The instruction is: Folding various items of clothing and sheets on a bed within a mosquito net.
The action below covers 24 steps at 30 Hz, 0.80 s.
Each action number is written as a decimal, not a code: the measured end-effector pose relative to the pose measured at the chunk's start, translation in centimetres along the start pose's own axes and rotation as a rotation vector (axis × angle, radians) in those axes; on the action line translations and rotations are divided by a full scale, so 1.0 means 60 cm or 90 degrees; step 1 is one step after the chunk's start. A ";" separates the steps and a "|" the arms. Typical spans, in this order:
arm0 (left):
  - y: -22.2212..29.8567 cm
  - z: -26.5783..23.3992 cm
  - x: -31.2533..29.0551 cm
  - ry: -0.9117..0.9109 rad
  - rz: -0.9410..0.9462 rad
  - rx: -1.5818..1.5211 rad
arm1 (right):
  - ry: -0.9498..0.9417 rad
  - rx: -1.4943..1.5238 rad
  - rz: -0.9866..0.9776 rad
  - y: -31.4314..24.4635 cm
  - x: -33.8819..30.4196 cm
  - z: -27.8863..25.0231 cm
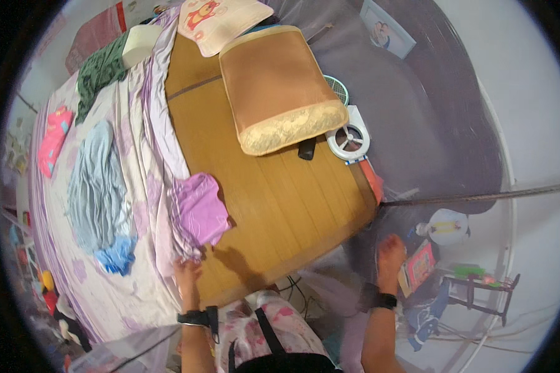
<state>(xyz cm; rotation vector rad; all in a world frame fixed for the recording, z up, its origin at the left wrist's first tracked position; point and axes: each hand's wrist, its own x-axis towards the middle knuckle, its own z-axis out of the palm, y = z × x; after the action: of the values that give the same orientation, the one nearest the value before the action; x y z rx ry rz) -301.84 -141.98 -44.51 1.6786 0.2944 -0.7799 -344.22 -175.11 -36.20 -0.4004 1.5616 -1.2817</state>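
Note:
My left hand [188, 275] is at the near edge of the bed, its fingers slightly apart at the rumpled end of a floral sheet [146, 217]. Just beyond it lies a crumpled purple-pink cloth [200, 208], partly on the sheet and partly on a brown slatted mat [274, 199]. My right hand [391, 253] is raised off the bed's near right corner, fingers curled together. Sheer netting [348, 287] hangs beside that wrist; whether the fingers grip it is hard to make out. Each wrist wears a dark band.
A brown pillow [283, 81] with a lace end lies on the mat, beside a white fan-like device [350, 140] and a dark object [307, 149]. Light-blue clothing [96, 186] is heaped at left. A cord [473, 198] stretches right, above a small rack [482, 289].

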 end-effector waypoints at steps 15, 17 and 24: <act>-0.015 0.200 0.164 -0.121 0.249 0.547 | -0.382 -0.412 0.197 0.230 0.095 0.571; -0.016 0.202 0.181 -0.170 0.233 0.605 | -0.376 -0.418 0.201 0.244 0.089 0.608; -0.025 0.293 0.178 -0.069 0.306 0.975 | -0.324 -0.273 0.262 0.247 0.150 0.652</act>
<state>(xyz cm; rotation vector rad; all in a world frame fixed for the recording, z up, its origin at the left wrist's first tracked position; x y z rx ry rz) -300.67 -160.41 -53.72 2.8946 -1.0291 -0.7155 -309.89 -196.85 -49.59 -0.5852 1.3714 -0.4726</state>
